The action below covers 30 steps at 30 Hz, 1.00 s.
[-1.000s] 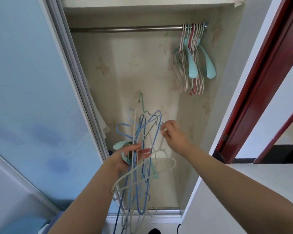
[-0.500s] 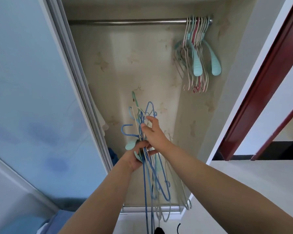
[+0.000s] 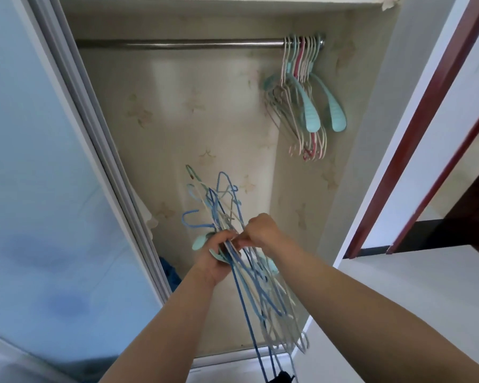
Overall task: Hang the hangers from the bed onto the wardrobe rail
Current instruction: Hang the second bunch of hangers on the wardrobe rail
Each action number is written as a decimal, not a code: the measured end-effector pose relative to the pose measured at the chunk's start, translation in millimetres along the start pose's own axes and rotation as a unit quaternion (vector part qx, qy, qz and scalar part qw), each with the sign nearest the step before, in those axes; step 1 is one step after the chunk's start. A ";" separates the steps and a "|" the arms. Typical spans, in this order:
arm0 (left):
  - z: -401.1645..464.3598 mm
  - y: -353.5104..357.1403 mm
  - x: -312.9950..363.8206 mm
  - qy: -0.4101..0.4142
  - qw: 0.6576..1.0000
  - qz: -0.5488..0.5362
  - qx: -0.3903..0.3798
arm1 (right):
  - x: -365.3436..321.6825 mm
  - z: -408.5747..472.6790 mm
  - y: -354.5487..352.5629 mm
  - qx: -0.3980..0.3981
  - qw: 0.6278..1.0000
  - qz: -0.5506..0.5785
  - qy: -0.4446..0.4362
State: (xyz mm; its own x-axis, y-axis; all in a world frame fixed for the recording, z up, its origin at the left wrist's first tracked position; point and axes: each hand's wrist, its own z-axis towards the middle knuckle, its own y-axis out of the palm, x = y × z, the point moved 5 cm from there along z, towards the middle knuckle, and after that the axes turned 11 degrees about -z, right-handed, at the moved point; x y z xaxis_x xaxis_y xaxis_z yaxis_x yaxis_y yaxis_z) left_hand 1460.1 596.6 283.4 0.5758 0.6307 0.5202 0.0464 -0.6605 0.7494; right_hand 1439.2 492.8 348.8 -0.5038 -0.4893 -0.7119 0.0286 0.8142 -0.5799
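Your left hand [image 3: 215,258] is gripping a tangled bundle of blue, white and teal wire hangers [image 3: 249,275], fingers wrapped tight. Your right hand [image 3: 260,230] is pinching strands just beside those fingers.

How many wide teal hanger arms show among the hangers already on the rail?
2 clearly: one in the middle of the hung cluster, one at its right edge. A teal end at the cluster's left may be a third; thin hangers hide the rest.
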 end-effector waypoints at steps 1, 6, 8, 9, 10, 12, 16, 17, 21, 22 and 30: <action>2.4 0.2 1.7 -0.003 1.000 0.016 0.001 | 1.8 6.0 1.0 -0.012 0.999 0.040 0.005; 12.0 5.2 12.4 -0.009 1.000 0.020 -0.015 | 1.9 17.1 -4.0 0.044 0.996 -0.012 -0.079; 19.3 9.7 14.8 -0.015 0.999 0.025 -0.037 | 1.5 10.1 -0.9 0.093 0.987 -0.051 -0.120; 21.0 12.6 15.8 -0.023 0.999 0.026 -0.042 | 1.9 5.5 3.3 0.112 0.980 -0.074 -0.145; 22.2 15.6 16.9 -0.029 0.998 0.020 -0.044 | 4.2 3.0 7.8 0.132 0.972 -0.099 -0.170; 26.9 20.9 23.0 -0.019 0.998 -0.005 -0.051 | 15.2 2.3 10.7 0.161 0.960 -0.152 -0.170; 34.2 29.9 43.8 0.031 0.996 -0.061 -0.056 | 65.2 15.1 1.3 0.078 0.965 -0.250 -0.005; 37.3 30.8 48.9 0.042 0.995 -0.068 -0.057 | 74.1 16.9 0.5 0.038 0.971 -0.234 0.018; 54.3 31.2 65.4 0.072 0.992 -0.088 -0.059 | 85.2 13.6 -1.3 -0.042 0.980 -0.194 0.006; 56.4 32.3 69.5 0.076 0.992 -0.089 -0.057 | 85.5 11.6 -0.8 -0.039 0.984 -0.174 -0.007; 49.3 42.6 100.5 0.078 0.995 -0.052 -0.043 | 81.8 8.9 -17.1 0.169 0.954 -0.247 -0.034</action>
State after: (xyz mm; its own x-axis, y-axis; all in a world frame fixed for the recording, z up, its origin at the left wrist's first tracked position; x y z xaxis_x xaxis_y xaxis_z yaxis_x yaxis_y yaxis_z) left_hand 1560.2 611.8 347.4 0.4369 0.7536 0.4911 0.0248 -0.5558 0.8310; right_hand 1405.2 436.0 297.0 -0.4712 -0.8154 -0.3363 0.0855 0.3373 -0.9375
